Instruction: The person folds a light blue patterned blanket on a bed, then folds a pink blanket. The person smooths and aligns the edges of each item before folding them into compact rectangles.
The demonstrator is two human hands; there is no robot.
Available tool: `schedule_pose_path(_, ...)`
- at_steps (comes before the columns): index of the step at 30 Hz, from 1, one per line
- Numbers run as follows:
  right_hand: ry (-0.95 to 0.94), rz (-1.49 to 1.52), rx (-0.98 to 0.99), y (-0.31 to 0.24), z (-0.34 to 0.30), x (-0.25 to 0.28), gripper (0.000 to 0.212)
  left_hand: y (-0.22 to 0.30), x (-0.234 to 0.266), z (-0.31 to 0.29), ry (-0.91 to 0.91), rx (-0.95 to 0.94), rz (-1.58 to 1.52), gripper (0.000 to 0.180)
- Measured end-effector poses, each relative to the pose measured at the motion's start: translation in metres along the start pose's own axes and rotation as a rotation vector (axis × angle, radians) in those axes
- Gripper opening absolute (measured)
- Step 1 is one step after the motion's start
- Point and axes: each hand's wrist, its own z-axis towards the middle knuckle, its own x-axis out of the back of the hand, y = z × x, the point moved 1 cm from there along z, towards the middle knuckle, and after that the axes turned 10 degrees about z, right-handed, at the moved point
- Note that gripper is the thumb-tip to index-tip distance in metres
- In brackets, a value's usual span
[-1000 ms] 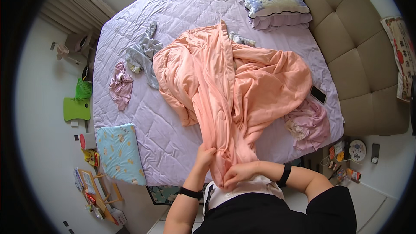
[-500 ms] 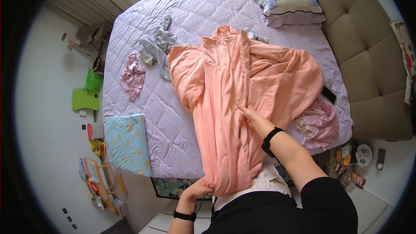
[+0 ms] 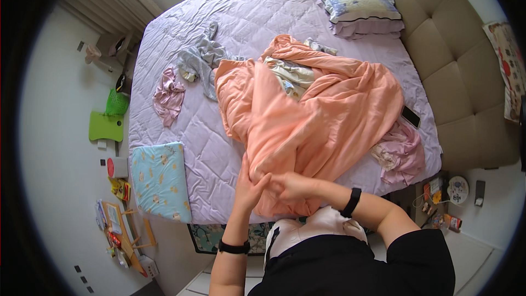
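A large peach bed cover (image 3: 345, 115) lies crumpled across the near middle of the bed, its near part hanging toward my body. My left hand (image 3: 250, 186) is closed on the cover's edge, thumb pointing right. Just beside it, my right hand (image 3: 293, 186) is closed too, gripping the same cloth near a seam. The fingertips of both hands are partly hidden by folds. Between the cover's far folds a pale patterned cloth (image 3: 293, 74) shows.
Around the cover lie grey clothing (image 3: 200, 60), a small pink garment (image 3: 169, 96), a pink bundle (image 3: 402, 153) and a phone (image 3: 411, 116). A light-blue pillow (image 3: 160, 181) sits at the bed's left edge; stacked pillows (image 3: 356, 0) rest by the padded headboard (image 3: 455, 66).
My right hand has come down and left to meet my left hand, which has risen from the bed's near edge. The cover's middle has been pulled nearer, uncovering the pale patterned cloth.
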Motion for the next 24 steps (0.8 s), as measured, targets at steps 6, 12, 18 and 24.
schedule_pose_path(6,-0.16,-0.034,0.179,0.051,-0.016,-0.074,0.046,-0.016,0.005,0.007,-0.544,-0.236,0.479,0.098)
schedule_pose_path(12,0.094,0.813,-0.461,0.163,-0.019,-0.068,0.07,-0.043,0.026,-0.034,-0.697,0.275,-0.698,0.078)
schedule_pose_path(18,0.495,1.523,-0.355,0.169,-0.001,-0.083,0.05,-0.029,0.068,-0.073,-0.743,0.271,-0.882,0.08)
schedule_pose_path(24,0.478,1.431,-0.11,0.185,0.056,-0.076,0.032,-0.052,0.096,-0.093,-0.858,0.231,-0.754,0.078)
